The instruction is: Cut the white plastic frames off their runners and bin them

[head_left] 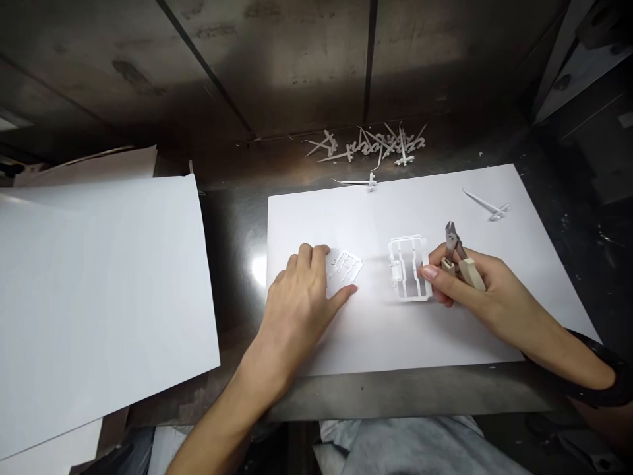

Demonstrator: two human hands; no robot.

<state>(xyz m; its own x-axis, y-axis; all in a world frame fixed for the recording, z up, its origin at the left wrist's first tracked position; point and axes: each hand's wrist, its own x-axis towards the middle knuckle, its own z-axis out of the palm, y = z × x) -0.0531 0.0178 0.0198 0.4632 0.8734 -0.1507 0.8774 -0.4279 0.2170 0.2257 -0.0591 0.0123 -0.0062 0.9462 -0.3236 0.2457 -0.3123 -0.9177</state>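
Your left hand (299,290), centre of frame: fingers and thumb spread apart, nothing gripped. Thumb and index sit either side of a small white plastic part (347,265) lying on the white sheet (370,343); can't tell if a fingertip touches it.

Your right hand (477,284), right of centre: closed, pinching the right edge of a white plastic frame (416,267) between thumb and fingers. Frame has long thin bars running up and down inside and small tabs on its left side. It's over the sheet, just right of the centre of the picture, apart from the small part; contact with the sheet unclear. Same hand also carries cutters (455,246), cream handles against the fingers and palm, metal tip toward the top of the picture.

A thin white offcut (494,211) lies on the sheet, upper right, above the cutters. Another loose offcut (370,182) is at the sheet's top edge, upper centre. Beyond it, a tangled offcut pile (378,144) sits on the dark metal table (395,396) near the metal wall (297,66). Large white paper (103,290) fills the left side. Black band (619,389) around your right forearm, lower right; grey clothing (395,448) at bottom centre.
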